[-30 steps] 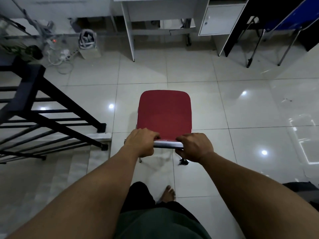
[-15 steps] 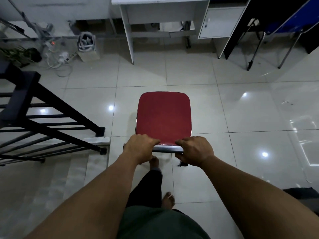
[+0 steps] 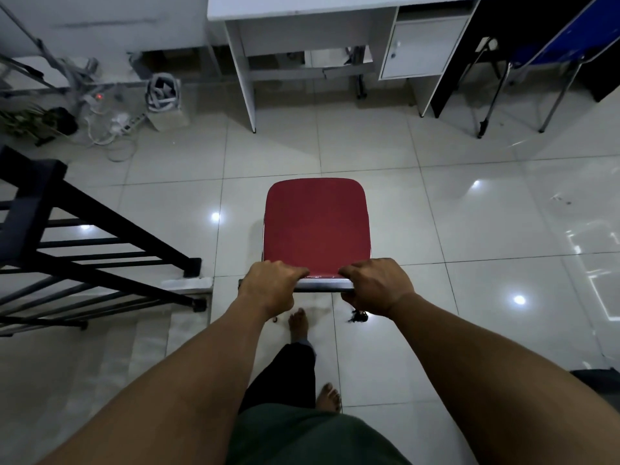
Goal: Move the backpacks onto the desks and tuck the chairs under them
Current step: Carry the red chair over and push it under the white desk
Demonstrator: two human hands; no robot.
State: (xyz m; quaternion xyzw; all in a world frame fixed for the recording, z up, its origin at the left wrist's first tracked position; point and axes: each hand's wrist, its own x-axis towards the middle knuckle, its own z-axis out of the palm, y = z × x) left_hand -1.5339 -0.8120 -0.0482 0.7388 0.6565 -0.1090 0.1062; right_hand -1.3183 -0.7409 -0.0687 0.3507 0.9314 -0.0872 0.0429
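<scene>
A chair with a red seat stands on the tiled floor in front of me, its metal back rail nearest me. My left hand grips the left end of that rail and my right hand grips the right end. Straight ahead, about two floor tiles beyond the chair, a white desk with a small cabinet on its right side stands at the top of the view, with an open knee space under it. No backpack can be made out.
A black stair railing and descending steps lie close on my left. A blue chair with metal legs stands at the far right. Cables, a power strip and a small bin clutter the far left floor.
I have stepped forward with the chair held in both hands; the desk and floor clutter have drawn closer, and my left foot has swung ahead under the chair back.
</scene>
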